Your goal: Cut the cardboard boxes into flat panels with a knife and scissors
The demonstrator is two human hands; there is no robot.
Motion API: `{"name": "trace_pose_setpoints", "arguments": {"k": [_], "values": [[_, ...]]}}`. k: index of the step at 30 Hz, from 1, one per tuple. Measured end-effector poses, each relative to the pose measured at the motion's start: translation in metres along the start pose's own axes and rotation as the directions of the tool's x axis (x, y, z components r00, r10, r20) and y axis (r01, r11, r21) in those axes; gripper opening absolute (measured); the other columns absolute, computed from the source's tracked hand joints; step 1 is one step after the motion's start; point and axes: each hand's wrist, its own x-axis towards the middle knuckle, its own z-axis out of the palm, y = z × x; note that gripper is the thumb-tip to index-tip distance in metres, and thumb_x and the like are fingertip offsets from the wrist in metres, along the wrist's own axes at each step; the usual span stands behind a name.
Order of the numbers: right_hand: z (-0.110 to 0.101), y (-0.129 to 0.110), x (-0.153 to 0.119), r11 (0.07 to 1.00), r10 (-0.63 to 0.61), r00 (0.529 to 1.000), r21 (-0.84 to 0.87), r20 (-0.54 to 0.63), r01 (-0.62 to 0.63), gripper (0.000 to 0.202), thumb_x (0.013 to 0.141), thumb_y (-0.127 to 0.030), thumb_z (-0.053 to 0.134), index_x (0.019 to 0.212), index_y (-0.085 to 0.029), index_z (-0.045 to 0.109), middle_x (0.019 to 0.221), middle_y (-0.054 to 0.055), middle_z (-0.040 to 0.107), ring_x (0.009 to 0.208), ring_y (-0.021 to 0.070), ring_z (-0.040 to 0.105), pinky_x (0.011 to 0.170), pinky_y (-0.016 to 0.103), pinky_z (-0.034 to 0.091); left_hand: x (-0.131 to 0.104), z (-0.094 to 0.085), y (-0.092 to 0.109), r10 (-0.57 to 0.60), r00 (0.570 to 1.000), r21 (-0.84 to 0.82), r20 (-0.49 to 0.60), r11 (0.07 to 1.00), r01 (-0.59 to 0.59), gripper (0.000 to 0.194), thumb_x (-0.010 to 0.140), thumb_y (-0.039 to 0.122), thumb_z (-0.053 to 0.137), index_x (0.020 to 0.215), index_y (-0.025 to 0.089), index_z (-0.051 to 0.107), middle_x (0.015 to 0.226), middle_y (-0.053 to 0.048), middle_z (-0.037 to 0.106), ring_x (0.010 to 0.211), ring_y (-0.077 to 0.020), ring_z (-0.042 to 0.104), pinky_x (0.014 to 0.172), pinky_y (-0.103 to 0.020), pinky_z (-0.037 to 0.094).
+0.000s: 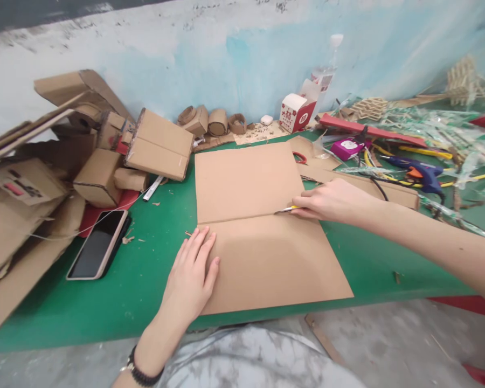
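A large sheet of brown cardboard (267,264) lies flat on the green table, with a crease or cut line running across its middle. My right hand (323,202) grips a utility knife (285,210) with a bit of yellow showing on it. The blade tip rests at the line, toward the sheet's right side. My left hand (192,269) lies flat on the sheet's left edge below the line, fingers stretched out.
Cardboard boxes and offcuts (157,143) are piled at left, beside a phone (99,245). Behind the sheet stand cardboard rolls (217,123) and a red-and-white carton (299,112). At right are a blue glue gun (418,171), a purple item (347,147) and tangled plastic strips (440,126).
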Motion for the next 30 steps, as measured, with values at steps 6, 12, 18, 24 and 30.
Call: {"name": "trace_pose_setpoints", "arguments": {"k": [6, 12, 18, 24, 30], "values": [[0.003, 0.005, -0.006, 0.999, -0.012, 0.999, 0.03, -0.037, 0.013, 0.043, 0.114, -0.046, 0.04, 0.095, -0.022, 0.071, 0.08, 0.003, 0.079, 0.055, 0.0139, 0.06, 0.053, 0.032, 0.012, 0.0, 0.0, -0.001, 0.003, 1.0, 0.016, 0.004, 1.0, -0.003, 0.049, 0.112, 0.033, 0.045, 0.158, 0.017, 0.051, 0.167, -0.016, 0.052, 0.158, -0.0344, 0.044, 0.128, -0.06, 0.042], [0.011, 0.014, -0.015, 1.0, -0.001, 0.998, 0.019, -0.064, 0.002, 0.046, 0.113, -0.05, 0.04, 0.094, -0.022, 0.071, 0.076, 0.003, 0.077, 0.051, 0.0127, 0.055, 0.055, 0.034, 0.012, 0.0, 0.001, -0.001, 0.005, 1.0, 0.014, 0.003, 1.0, -0.005, 0.049, 0.112, 0.033, 0.045, 0.158, 0.018, 0.05, 0.167, -0.017, 0.051, 0.158, -0.0347, 0.045, 0.128, -0.061, 0.042], [0.007, 0.023, -0.031, 1.0, 0.016, 0.999, 0.008, -0.035, -0.015, 0.047, 0.113, -0.05, 0.038, 0.092, -0.023, 0.069, 0.073, 0.002, 0.075, 0.05, 0.0134, 0.055, 0.053, 0.033, 0.012, 0.001, 0.002, -0.001, 0.008, 1.0, 0.015, -0.011, 1.0, -0.008, 0.048, 0.112, 0.034, 0.044, 0.156, 0.017, 0.052, 0.166, -0.018, 0.053, 0.157, -0.0354, 0.046, 0.127, -0.062, 0.042], [0.007, 0.026, -0.037, 1.0, 0.025, 1.0, 0.006, 0.009, -0.026, 0.044, 0.113, -0.049, 0.039, 0.092, -0.024, 0.068, 0.075, 0.001, 0.075, 0.052, 0.0143, 0.055, 0.055, 0.033, 0.013, 0.001, 0.002, -0.002, 0.013, 1.0, 0.015, -0.01, 1.0, -0.013, 0.048, 0.112, 0.035, 0.044, 0.156, 0.017, 0.051, 0.166, -0.017, 0.052, 0.158, -0.035, 0.045, 0.127, -0.062, 0.042], [0.012, 0.032, -0.048, 0.998, 0.06, 0.998, 0.021, 0.017, -0.06, 0.044, 0.114, -0.049, 0.038, 0.094, -0.024, 0.068, 0.08, 0.002, 0.077, 0.056, 0.0144, 0.055, 0.056, 0.033, 0.014, 0.001, 0.002, -0.002, 0.011, 1.0, 0.013, -0.015, 1.0, -0.011, 0.048, 0.112, 0.034, 0.044, 0.156, 0.016, 0.052, 0.166, -0.018, 0.053, 0.157, -0.0358, 0.046, 0.126, -0.064, 0.042]]}}
